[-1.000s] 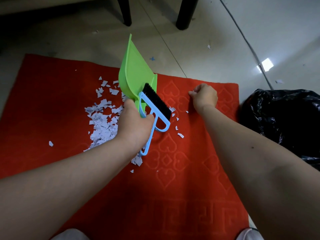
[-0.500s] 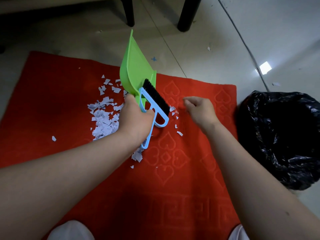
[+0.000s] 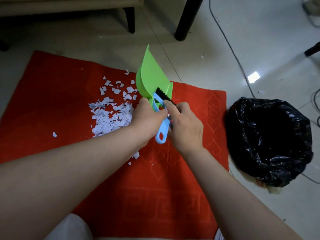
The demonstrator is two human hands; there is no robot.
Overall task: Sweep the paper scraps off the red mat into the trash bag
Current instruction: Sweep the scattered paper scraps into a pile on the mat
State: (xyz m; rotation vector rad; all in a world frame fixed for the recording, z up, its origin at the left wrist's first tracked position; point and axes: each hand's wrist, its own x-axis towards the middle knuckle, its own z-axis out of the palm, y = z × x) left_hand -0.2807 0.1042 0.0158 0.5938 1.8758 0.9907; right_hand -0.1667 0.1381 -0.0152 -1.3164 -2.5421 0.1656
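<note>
Fingers (image 3: 170, 105) of right hand (image 3: 185, 125) curled round blue plastic brush (image 3: 161, 131). Left hand (image 3: 147, 116) gripping smooth green dustpan (image 3: 152, 80). Torn white paper scraps (image 3: 110, 116) heaped on embossed red mat (image 3: 52, 94).

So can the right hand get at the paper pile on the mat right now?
Probably not directly: the left hand, gripping the green dustpan, sits between the right hand and the scrap pile.

Mat (image 3: 52, 94) is laid on the floor (image 3: 259, 40). Paper scraps (image 3: 110, 116) are heaped on the mat's left-centre portion. Dustpan (image 3: 152, 80) is held tilted above the mat, just right of the heap, with the brush (image 3: 161, 122) nested against it. Trash bag (image 3: 270, 139) is set on the floor just off the mat's right edge. Chair legs (image 3: 187, 18) stand behind the mat.
</note>
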